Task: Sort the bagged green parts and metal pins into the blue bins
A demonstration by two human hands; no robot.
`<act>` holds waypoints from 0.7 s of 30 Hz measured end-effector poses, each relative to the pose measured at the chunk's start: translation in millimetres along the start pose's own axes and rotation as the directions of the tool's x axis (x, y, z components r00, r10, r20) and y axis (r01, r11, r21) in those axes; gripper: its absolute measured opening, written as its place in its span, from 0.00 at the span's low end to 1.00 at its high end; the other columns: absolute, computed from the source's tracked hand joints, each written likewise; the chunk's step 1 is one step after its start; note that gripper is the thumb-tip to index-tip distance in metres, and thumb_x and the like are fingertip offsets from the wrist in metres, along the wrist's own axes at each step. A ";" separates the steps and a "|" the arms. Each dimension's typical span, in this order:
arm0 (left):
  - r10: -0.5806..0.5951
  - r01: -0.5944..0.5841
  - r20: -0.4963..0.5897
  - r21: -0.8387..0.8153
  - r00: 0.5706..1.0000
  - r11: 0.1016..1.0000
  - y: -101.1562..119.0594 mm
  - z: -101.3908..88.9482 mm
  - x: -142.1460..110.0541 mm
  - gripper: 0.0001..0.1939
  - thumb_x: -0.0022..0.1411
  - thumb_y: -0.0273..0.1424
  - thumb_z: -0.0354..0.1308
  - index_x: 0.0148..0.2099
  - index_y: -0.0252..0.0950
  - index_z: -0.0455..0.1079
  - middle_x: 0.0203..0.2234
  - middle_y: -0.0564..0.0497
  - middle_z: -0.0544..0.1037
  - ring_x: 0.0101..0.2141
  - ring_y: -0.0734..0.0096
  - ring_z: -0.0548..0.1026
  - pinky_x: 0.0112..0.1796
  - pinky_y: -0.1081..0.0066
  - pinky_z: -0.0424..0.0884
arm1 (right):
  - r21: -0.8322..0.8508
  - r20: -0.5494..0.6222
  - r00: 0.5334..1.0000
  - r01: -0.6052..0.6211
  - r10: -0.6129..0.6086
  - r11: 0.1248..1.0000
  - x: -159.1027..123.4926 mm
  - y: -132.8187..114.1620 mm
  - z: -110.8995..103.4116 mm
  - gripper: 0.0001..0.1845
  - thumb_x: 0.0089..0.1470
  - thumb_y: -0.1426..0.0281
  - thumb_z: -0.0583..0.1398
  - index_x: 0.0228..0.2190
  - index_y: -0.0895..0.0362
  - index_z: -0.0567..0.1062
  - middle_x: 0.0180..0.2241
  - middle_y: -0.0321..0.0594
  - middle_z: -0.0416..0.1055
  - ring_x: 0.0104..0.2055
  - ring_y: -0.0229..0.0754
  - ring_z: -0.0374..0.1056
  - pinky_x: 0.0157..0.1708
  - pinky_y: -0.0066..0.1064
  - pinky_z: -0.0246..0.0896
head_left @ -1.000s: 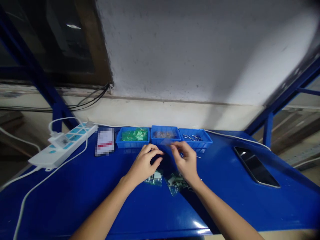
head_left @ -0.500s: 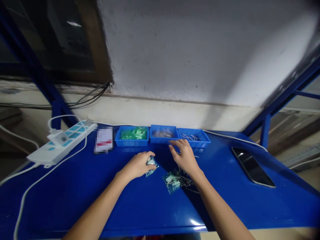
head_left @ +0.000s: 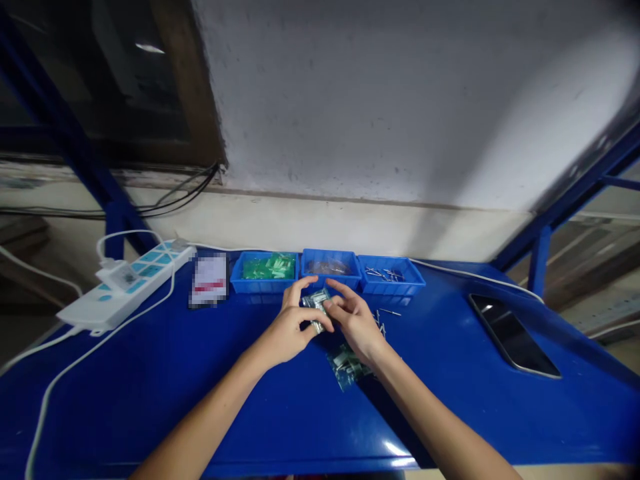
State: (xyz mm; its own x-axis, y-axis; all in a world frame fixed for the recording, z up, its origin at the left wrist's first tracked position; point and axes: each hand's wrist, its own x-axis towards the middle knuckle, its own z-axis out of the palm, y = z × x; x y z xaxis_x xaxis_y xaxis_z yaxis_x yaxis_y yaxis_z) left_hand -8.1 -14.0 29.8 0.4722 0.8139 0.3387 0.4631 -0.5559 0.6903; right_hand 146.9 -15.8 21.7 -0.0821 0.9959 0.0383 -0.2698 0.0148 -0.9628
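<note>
A small clear plastic bag [head_left: 315, 301] with pale pieces inside is held up between my two hands, above the blue tabletop [head_left: 280, 413]. My left hand [head_left: 287, 330] closes on the bag from the left, with its thumb near the lower end. From the right, my right hand [head_left: 357, 323] has its thumb against the bag's edge and its index finger stretched past the top. Under and beside my right wrist lie a second clear bag [head_left: 343, 370] with white pieces and several thin metal pins [head_left: 381, 327], partly hidden by the hand.
Three blue bins stand along the wall: one with green packets [head_left: 270, 267], a middle bin [head_left: 330, 277] with brownish contents, and one with metal pins [head_left: 385, 274]. A power strip [head_left: 120, 293] and a blurred card [head_left: 209, 280] lie left, a phone [head_left: 515, 337] right.
My right hand has moved left from in front of the bins to the bag in my left hand. The left hand has shifted slightly right and raised the bag, its fingers spreading along it.
</note>
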 end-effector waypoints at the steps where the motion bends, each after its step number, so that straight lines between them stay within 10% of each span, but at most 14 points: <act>1: -0.020 0.020 -0.010 0.000 1.000 1.000 -1.4 1.0 -0.4 0.08 0.56 0.26 0.57 0.33 0.44 0.75 0.60 0.54 0.47 0.60 0.53 0.48 0.57 0.50 0.51 | -0.020 -0.024 0.999 0.044 -0.044 0.999 0.3 -0.3 -1.4 0.23 0.43 0.64 0.65 0.43 0.56 0.70 0.21 0.28 0.65 0.22 0.32 0.60 0.27 0.27 0.58; 6: -0.200 0.186 -0.062 -0.183 0.978 0.965 -9.1 0.1 1.8 0.11 0.57 0.38 0.56 0.42 0.42 0.72 0.51 0.46 0.61 0.53 0.57 0.61 0.50 0.57 0.62 | -0.368 0.032 0.924 0.366 -0.382 0.855 -2.1 -7.1 -8.9 0.04 0.50 0.70 0.60 0.31 0.55 0.74 0.37 0.40 0.71 0.40 0.42 0.67 0.44 0.38 0.60; 12: -0.328 0.278 -0.013 -0.497 0.945 0.822 -10.7 -1.9 6.9 0.17 0.62 0.42 0.50 0.40 0.34 0.69 0.28 0.50 0.72 0.29 0.72 0.70 0.29 0.73 0.66 | -0.660 0.180 0.813 0.518 -0.554 0.545 -10.6 -6.9 -5.4 0.13 0.49 0.76 0.56 0.32 0.50 0.77 0.48 0.43 0.58 0.55 0.49 0.55 0.50 0.44 0.56; 17: -0.099 0.060 -0.307 -0.133 0.946 0.989 -8.4 2.3 4.9 0.07 0.59 0.30 0.54 0.40 0.38 0.70 0.34 0.50 0.74 0.32 0.72 0.71 0.34 0.72 0.68 | -0.586 0.037 0.928 0.321 -0.372 0.744 -9.1 -6.0 -2.9 0.09 0.51 0.66 0.58 0.32 0.54 0.77 0.45 0.44 0.59 0.52 0.49 0.57 0.51 0.42 0.55; 21: 0.117 -0.081 -0.299 0.129 0.947 0.988 -6.9 4.5 2.0 0.11 0.59 0.24 0.51 0.42 0.41 0.71 0.38 0.49 0.71 0.42 0.67 0.70 0.45 0.66 0.66 | -0.390 -0.015 0.994 0.090 -0.104 0.916 -3.3 -6.0 -3.7 0.21 0.57 0.56 0.51 0.29 0.58 0.75 0.29 0.39 0.65 0.33 0.41 0.64 0.34 0.33 0.61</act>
State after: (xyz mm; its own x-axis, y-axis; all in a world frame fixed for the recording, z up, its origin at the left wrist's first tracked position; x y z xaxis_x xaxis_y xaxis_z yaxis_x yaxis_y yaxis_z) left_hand -7.0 -9.3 22.8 0.2768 0.7562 0.5929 0.5159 -0.6375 0.5722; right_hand 152.3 -18.8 26.3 -0.0391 0.9901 0.1346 0.1199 0.1384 -0.9831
